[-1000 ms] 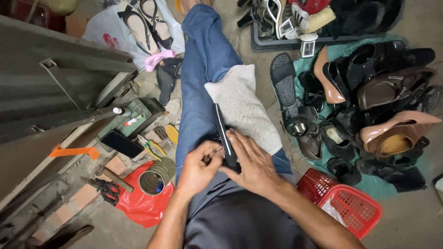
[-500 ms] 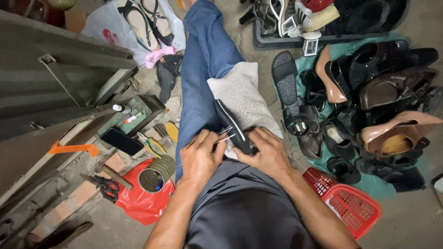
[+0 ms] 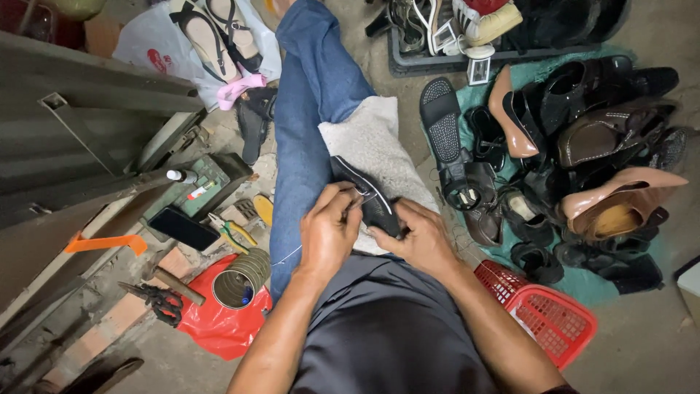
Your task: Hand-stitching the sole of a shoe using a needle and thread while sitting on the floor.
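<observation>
A black shoe lies on a grey cloth spread over my lap, its toe pointing away to the upper left. My right hand grips the near end of the shoe from the right. My left hand is closed at the shoe's edge, its fingers pinched on something small and thin that I cannot make out. Both hands touch the shoe. My leg in blue jeans stretches forward under the cloth.
A heap of shoes lies on a green sheet at the right, with a red basket below it. At the left are a tin can, a red bag, pliers, scissors, a dark phone and a metal frame.
The shoe has turned on my lap, its toe now pointing further left. My left hand has shifted up along the shoe's edge, and my right hand has moved down to the near end.
</observation>
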